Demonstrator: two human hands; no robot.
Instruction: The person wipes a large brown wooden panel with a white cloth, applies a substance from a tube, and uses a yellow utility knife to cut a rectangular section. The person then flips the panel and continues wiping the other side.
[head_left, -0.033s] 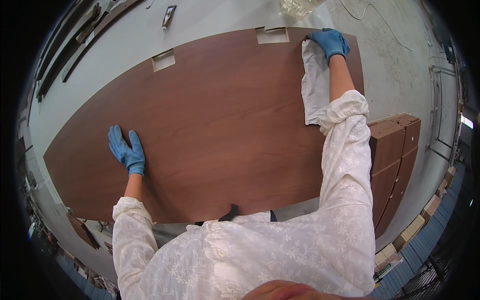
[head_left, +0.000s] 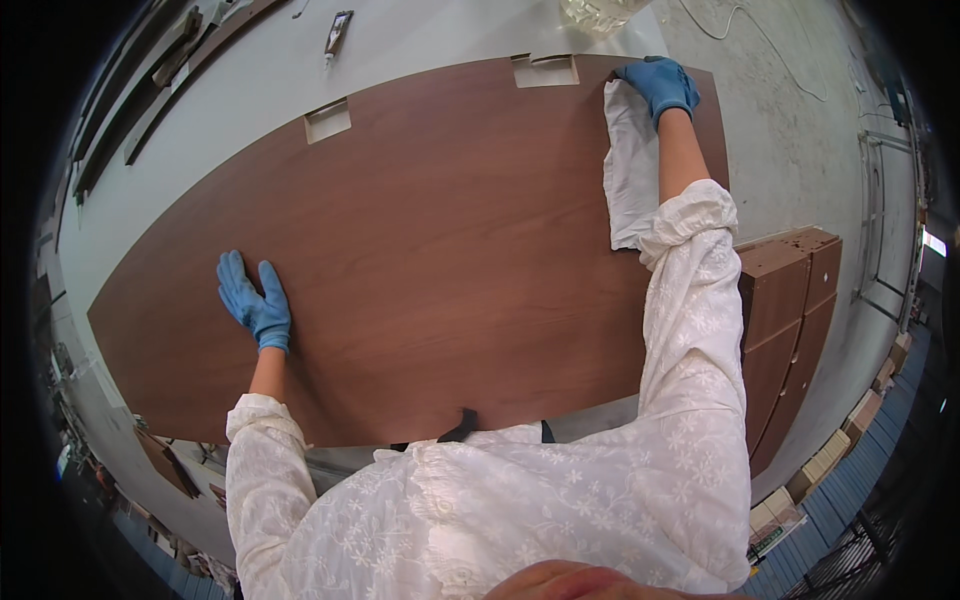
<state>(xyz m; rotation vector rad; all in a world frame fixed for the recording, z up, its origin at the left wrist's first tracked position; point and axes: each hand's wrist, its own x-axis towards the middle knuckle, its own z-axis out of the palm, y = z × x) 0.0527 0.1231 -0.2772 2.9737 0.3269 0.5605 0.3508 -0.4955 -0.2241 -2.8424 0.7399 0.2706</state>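
A large reddish-brown wooden panel (head_left: 430, 260) lies flat in front of me, with two rectangular cutouts along its far edge. My left hand (head_left: 256, 303), in a blue glove, rests on the panel's left part with its fingers stretched out and nothing held. At the far right corner my right hand (head_left: 662, 88), gloved in blue too, is closed on the far end of a white cloth (head_left: 630, 175). The cloth trails toward me over the panel, partly under my right forearm. The glove hides how the fingertips grip it.
Beyond the panel, a small tube (head_left: 338, 36) and a clear plastic bag (head_left: 600, 14) lie on the pale table. Dark strips (head_left: 185, 90) are at the far left. Brown stacked boards or boxes (head_left: 785, 330) stand at the right. A white cable (head_left: 765, 40) runs over the floor.
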